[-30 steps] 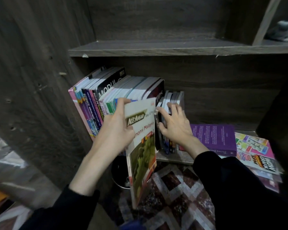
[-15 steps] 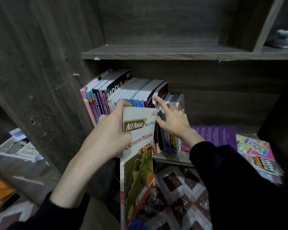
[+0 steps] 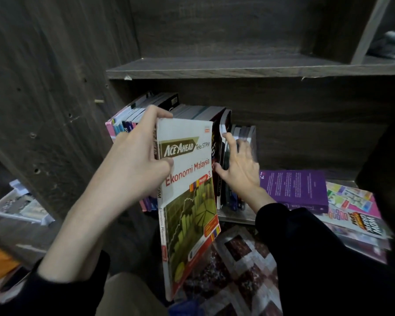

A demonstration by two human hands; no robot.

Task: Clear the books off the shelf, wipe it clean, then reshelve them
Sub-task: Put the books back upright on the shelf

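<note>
While our left hand [image 3: 137, 160] grips the Ekonomi Malaysia textbook [image 3: 189, 201] by its top spine corner, thumb across the cover and fingers hooked over the upper edge, the volume stands upright just in front of the row of books [image 3: 185, 110] on the lower shelf [image 3: 235, 218], its foot hanging below the shelf's front edge. Our right hand [image 3: 240, 169], fingers spread and straight, presses on the short books [image 3: 244, 131] at the row's right end and holds nothing. We judge the clearing step to be in hand, since most titles are packed on the board, though this view alone cannot rule out reshelving. Next, we reckon, the textbook needs setting down off the shelf, freeing both hands for the tight row, which may topple once a gap opens. A purple book [image 3: 294, 188] lies flat to the right, beside a heap of magazines [image 3: 356, 210]. Motion blurs the right fingertips. The textbook hides the row's middle spines, and a pale cloth [image 3: 392, 44], cut by the frame edge, sits in the upper right compartment.
</note>
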